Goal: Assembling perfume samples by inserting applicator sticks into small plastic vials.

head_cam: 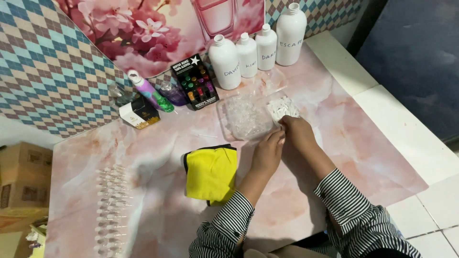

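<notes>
My left hand [268, 152] and my right hand [297, 131] meet fingertip to fingertip at the near edge of a clear plastic bag [246, 117] of small clear parts. Beside it lies a clear bag of small white caps [283, 107], right by my right hand's fingers. Whatever is pinched between the fingers is too small to make out. A folded yellow cloth [211, 173] with a black edge lies just left of my left wrist. Both sleeves are black-and-white striped.
Several white plastic bottles [258, 45] stand at the back of the pink marble-patterned mat [363, 153]. A black display card of small coloured vials [195, 81], a purple-and-green bottle [149, 91], a small box [139, 113] and rows of small clear vials [111, 210] lie left. Cardboard boxes [21, 177] sit far left.
</notes>
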